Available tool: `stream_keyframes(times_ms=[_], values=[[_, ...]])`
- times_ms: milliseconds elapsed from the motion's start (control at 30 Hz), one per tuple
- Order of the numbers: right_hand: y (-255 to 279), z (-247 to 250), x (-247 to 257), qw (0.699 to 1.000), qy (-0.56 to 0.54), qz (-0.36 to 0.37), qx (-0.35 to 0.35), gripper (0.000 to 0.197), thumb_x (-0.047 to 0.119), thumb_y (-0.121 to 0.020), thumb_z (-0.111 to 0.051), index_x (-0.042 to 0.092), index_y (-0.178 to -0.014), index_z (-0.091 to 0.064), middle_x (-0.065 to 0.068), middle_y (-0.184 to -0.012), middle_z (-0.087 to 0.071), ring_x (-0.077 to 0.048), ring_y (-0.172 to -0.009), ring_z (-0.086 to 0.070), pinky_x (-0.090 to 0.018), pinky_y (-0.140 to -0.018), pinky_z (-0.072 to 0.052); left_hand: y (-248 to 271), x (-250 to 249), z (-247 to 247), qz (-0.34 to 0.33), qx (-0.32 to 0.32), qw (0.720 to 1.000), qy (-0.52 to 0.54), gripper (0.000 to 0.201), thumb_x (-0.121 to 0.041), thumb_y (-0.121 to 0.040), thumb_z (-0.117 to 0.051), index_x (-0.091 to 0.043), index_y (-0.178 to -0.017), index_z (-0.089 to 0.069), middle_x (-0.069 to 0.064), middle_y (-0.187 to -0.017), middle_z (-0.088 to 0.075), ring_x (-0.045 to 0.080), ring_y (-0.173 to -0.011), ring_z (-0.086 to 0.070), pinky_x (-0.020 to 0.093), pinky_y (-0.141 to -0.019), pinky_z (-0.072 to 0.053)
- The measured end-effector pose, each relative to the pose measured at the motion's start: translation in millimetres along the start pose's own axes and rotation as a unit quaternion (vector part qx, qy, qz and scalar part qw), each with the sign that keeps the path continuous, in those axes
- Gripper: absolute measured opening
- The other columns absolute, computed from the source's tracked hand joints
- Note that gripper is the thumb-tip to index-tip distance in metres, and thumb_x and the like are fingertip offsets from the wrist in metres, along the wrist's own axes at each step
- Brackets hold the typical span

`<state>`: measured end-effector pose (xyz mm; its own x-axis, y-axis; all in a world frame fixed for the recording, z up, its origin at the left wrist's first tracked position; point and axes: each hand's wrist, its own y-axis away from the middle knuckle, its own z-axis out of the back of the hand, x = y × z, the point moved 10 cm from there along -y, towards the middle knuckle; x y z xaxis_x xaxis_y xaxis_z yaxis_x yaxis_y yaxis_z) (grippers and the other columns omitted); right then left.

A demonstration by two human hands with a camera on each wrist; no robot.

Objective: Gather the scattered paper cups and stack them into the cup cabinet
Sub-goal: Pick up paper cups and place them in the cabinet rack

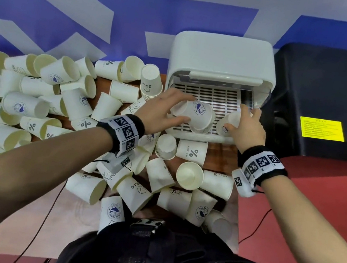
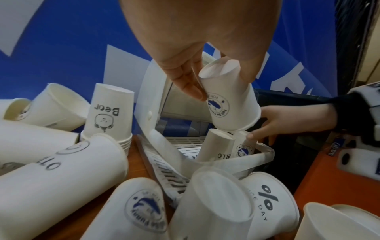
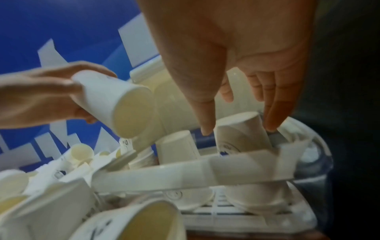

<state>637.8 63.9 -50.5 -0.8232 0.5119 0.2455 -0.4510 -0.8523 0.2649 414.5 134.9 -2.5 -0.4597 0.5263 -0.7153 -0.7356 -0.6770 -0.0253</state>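
Paper cups [image 1: 26, 104], matte white with rolled rims and tapered sides, lay heaped on their sides and upside down over the brown wood-grain tabletop [image 1: 104, 84], many printed with a blue whale badge, a percent sign or a smiley. At the far edge stood the cup cabinet [image 1: 224, 57], a smooth, rounded white plastic box with its clear front flap raised and a slotted white rack [image 1: 206, 93] pulled out toward the person.

The left hand [image 1: 160, 110] formed a pinching grip on one whale-badge cup [image 1: 198, 115], thumb on one side and fingers on the other of the cup wall near its base, holding it tilted, mouth down, above the rack. In the left wrist view that cup [image 2: 228, 104] hung just over two inverted cups [image 2: 218, 146] already standing on the rack inside the cabinet.

The right hand [image 1: 249, 128] reached down over another inverted cup [image 1: 230, 123] at the right end of the rack. In the right wrist view its fingers [image 3: 273, 113] were nearly straight and spread to either side of that cup [image 3: 240, 131], thumb tip and fingertips level with the base; whether they actually pressed the paper I could not tell.

A black case [image 1: 333, 100] with a yellow label sat to the right of the cabinet, and a blue wall with white shapes [image 1: 75, 0] rose behind.
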Motion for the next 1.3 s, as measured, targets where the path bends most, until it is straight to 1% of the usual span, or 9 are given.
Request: stream_keyframes(times_ms=[167, 367, 500, 600, 767, 967, 1033, 1200, 1300], values=[[34, 31, -7, 0.993, -0.063, 0.03, -0.091, 0.051, 0.03, -0.09, -0.06, 0.011, -0.135, -0.044, -0.019, -0.133, -0.038, -0.042, -0.11, -0.05, -0.048, -0.085, -0.048, -13, -27, -6, -0.056, -0.019, 0.998, -0.028, 0.044, -0.033, -0.091, -0.061, -0.026, -0.133, -0.049, -0.001, -0.133, -0.044, 0.01, -0.119, -0.045, 0.03, -0.094, -0.044], [78, 51, -31, 0.98, -0.124, 0.039, -0.154, 0.038, 0.03, -0.093, -0.058, 0.004, -0.121, -0.056, -0.019, -0.129, -0.045, -0.037, -0.117, -0.048, -0.042, -0.092, -0.044, -34, -63, -36, -0.159, 0.041, 0.973, -0.161, 0.037, -0.023, -0.091, -0.051, -0.029, -0.127, -0.044, 0.002, -0.146, -0.035, 0.028, -0.122, -0.044, 0.046, -0.09, -0.048], [99, 48, -39, 0.973, -0.16, 0.062, -0.158, 0.036, 0.026, -0.093, -0.058, 0.002, -0.12, -0.057, -0.019, -0.125, -0.047, -0.036, -0.116, -0.05, -0.041, -0.098, -0.042, -54, -82, -58, -0.194, 0.086, 0.95, -0.227, 0.037, -0.009, -0.088, -0.054, -0.028, -0.119, -0.045, 0.006, -0.145, -0.036, 0.033, -0.119, -0.041, 0.05, -0.084, -0.049], [108, 44, -42, 0.972, -0.166, 0.068, -0.148, 0.038, 0.026, -0.093, -0.057, 0.001, -0.121, -0.057, -0.02, -0.124, -0.047, -0.037, -0.12, -0.046, -0.04, -0.103, -0.037, -66, -96, -73, -0.237, 0.107, 0.93, -0.259, 0.036, -0.001, -0.084, -0.055, -0.017, -0.116, -0.054, 0.012, -0.14, -0.043, 0.038, -0.113, -0.044, 0.051, -0.079, -0.05], [114, 46, -46, 0.971, -0.174, 0.071, -0.147, 0.035, 0.023, -0.095, -0.055, 0.003, -0.124, -0.055, -0.017, -0.128, -0.045, -0.033, -0.119, -0.048, -0.039, -0.099, -0.04, -76, -102, -102, -0.285, 0.155, 0.901, -0.288, 0.039, 0.009, -0.077, -0.057, -0.015, -0.108, -0.056, 0.008, -0.135, -0.047, 0.038, -0.111, -0.047, 0.044, -0.075, -0.051], [113, 42, -49, 0.974, -0.148, 0.073, -0.153, 0.036, 0.017, -0.092, -0.055, 0.005, -0.126, -0.053, -0.015, -0.131, -0.046, -0.034, -0.117, -0.05, -0.043, -0.093, -0.046, -85, -94, -128, -0.243, 0.244, 0.867, -0.36, 0.045, 0.006, -0.086, -0.045, -0.016, -0.125, -0.055, -0.004, -0.153, -0.029, 0.032, -0.131, -0.033, 0.036, -0.086, -0.046], [113, 39, -50, 0.975, -0.148, 0.073, -0.152, 0.037, 0.016, -0.091, -0.055, 0.005, -0.127, -0.053, -0.015, -0.131, -0.046, -0.034, -0.118, -0.05, -0.043, -0.093, -0.046, -88, -92, -132, -0.226, 0.254, 0.87, -0.357, 0.051, 0.008, -0.086, -0.043, -0.017, -0.13, -0.053, -0.007, -0.156, -0.024, 0.033, -0.14, -0.024, 0.041, -0.093, -0.047], [109, 32, -48, 0.975, -0.153, 0.081, -0.141, 0.038, 0.012, -0.091, -0.055, 0.002, -0.128, -0.052, -0.017, -0.129, -0.048, -0.035, -0.12, -0.048, -0.043, -0.099, -0.043, -84, -81, -156, -0.219, 0.276, 0.874, -0.335, 0.078, 0.015, -0.083, -0.041, -0.026, -0.149, -0.027, -0.005, -0.161, -0.002, 0.025, -0.148, 0.0, 0.035, -0.096, -0.046], [107, 28, -46, 0.976, -0.157, 0.083, -0.13, 0.039, 0.011, -0.091, -0.054, 0.002, -0.129, -0.052, -0.018, -0.129, -0.047, -0.034, -0.121, -0.047, -0.043, -0.1, -0.042, -82, -70, -165, -0.179, 0.287, 0.876, -0.343, 0.078, 0.01, -0.088, -0.038, -0.029, -0.151, -0.017, -0.003, -0.161, 0.006, 0.023, -0.148, 0.005, 0.036, -0.111, -0.028]])
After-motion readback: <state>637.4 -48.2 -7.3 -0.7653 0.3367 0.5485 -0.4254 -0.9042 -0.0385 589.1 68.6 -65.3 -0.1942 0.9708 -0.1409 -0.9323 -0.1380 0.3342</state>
